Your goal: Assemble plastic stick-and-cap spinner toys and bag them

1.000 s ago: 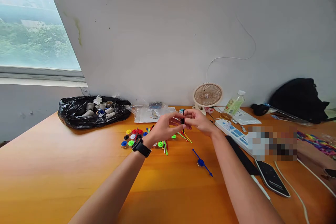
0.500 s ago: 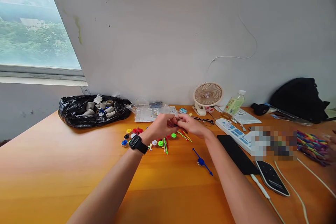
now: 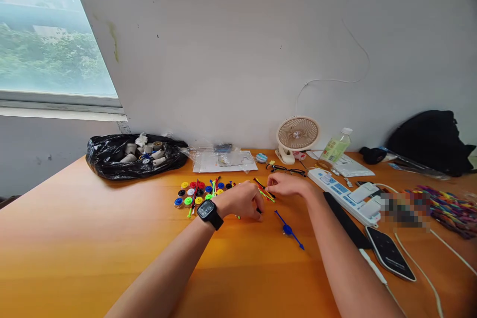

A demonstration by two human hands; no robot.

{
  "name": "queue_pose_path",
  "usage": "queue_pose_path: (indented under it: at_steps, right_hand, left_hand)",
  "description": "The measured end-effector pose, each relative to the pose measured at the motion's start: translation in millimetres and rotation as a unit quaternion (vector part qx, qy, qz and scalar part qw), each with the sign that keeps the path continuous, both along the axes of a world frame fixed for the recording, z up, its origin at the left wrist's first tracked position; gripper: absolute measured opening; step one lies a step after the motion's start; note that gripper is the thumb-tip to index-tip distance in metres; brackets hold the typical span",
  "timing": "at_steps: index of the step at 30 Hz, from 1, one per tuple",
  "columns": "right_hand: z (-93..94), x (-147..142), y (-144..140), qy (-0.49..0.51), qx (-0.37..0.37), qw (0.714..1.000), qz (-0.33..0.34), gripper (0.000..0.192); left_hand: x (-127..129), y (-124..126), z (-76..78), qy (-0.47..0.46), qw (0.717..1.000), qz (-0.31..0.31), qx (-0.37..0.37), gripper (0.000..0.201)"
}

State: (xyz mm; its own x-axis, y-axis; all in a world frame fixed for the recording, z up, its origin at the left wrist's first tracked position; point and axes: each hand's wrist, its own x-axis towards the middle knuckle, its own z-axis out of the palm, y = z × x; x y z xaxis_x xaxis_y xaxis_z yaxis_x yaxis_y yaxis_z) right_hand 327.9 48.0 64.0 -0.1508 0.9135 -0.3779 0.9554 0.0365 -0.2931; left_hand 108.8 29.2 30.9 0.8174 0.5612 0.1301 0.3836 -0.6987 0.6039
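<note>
Both hands have dropped from mid-air to the desk and parted.

Left hand (image 3: 244,202), watch (image 3: 209,211) on its wrist, lies curled over the coloured sticks (image 3: 265,191) and caps (image 3: 194,195); its fingers are bent down on something small and dark that I cannot make out. Right hand (image 3: 285,185) rests just beyond, fingertips closed on the red and yellow sticks. What they held up together now seems set down among the pile. Blue stick (image 3: 288,229) lies apart, nearer; fan (image 3: 297,135) and power strip (image 3: 341,194) behind.
</note>
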Motion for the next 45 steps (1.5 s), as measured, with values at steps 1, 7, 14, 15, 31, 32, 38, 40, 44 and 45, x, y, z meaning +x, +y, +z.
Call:
queue_pose_path:
  at_steps: [1, 7, 14, 15, 31, 32, 38, 40, 44, 45]
  right_hand:
    - [5.5, 3.0, -2.6, -0.013, -0.023, 1.0, 0.009, 0.024]
    - [18.6, -3.2, -15.9, -0.094, -0.253, 0.962, 0.037, 0.041]
    - [5.4, -25.5, -10.4, -0.095, -0.306, 0.946, 0.043, 0.037]
    - [4.5, -25.2, -10.5, -0.084, -0.296, 0.95, 0.045, 0.036]
    - [18.0, -22.9, -16.9, 0.149, -0.032, 0.988, 0.011, 0.011]
    - [16.6, -22.6, -14.9, 0.151, -0.006, 0.988, 0.011, 0.012]
    - [8.5, -23.5, -2.6, 0.187, 0.138, 0.972, -0.033, 0.022]
    - [8.8, -26.4, -2.4, 0.237, 0.141, 0.96, -0.049, 0.023]
    - [11.5, -30.1, -5.5, 0.356, 0.086, 0.929, -0.057, 0.022]
    - [12.0, -30.0, -6.0, 0.382, 0.069, 0.92, -0.049, 0.022]
  left_hand:
    - [-1.3, 1.0, 0.4, 0.014, 1.0, -0.006, -0.008, 0.016]
    - [-14.4, 10.9, 6.3, 0.076, 0.997, 0.029, 0.013, 0.02]
    - [-30.4, 23.3, 8.2, 0.051, 0.994, 0.072, 0.066, 0.031]
    - [-32.4, 23.7, 8.8, 0.038, 0.993, 0.081, 0.078, 0.033]
    - [-40.8, 26.8, 3.8, 0.008, 0.982, 0.131, 0.139, 0.019]
    - [-37.0, 23.8, 5.9, 0.006, 0.978, 0.134, 0.159, 0.015]
    - [-9.8, 3.6, 19.8, -0.025, 0.953, 0.1, 0.284, 0.021]
    - [-4.9, -1.1, 21.2, -0.05, 0.953, 0.085, 0.287, 0.024]
    - [-3.9, -2.2, 19.1, -0.083, 0.953, 0.083, 0.279, 0.027]
    - [-4.8, -1.2, 18.4, -0.088, 0.954, 0.086, 0.274, 0.025]
